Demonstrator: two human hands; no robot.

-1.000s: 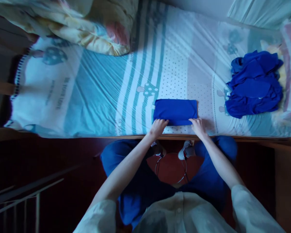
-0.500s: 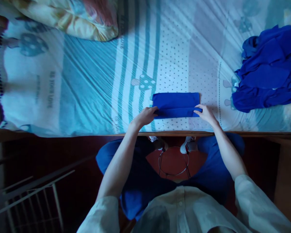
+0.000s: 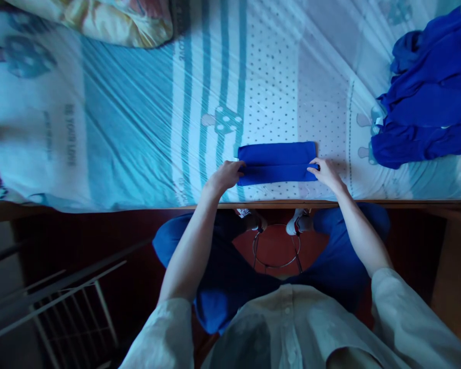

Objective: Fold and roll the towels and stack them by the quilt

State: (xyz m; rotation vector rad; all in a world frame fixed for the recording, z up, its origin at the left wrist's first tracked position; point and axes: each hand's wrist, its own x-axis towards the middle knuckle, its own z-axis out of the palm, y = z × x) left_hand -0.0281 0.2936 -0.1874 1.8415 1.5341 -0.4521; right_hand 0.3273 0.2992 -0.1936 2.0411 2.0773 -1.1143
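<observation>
A blue cloth (image 3: 277,152) lies flat on the bed near its front edge, its near part folded over into a long band. My left hand (image 3: 227,175) pinches the left end of that folded edge. At the right end, my right hand (image 3: 326,173) grips the same edge between thumb and fingers. A small white tag shows at the cloth's left side, just above my left hand. What kind of cloth it is, I cannot tell.
A heap of blue cloth pieces (image 3: 426,107) lies on the bed at the right. A folded yellow quilt (image 3: 138,23) sits at the far left on the patterned bedsheet (image 3: 126,113). The wooden bed edge (image 3: 276,204) runs before my knees. A metal rack (image 3: 72,312) stands at lower left.
Both hands have moved the folded edge slightly away from me, so the folded band looks wider. The whole view has shifted a little as my head moved.
</observation>
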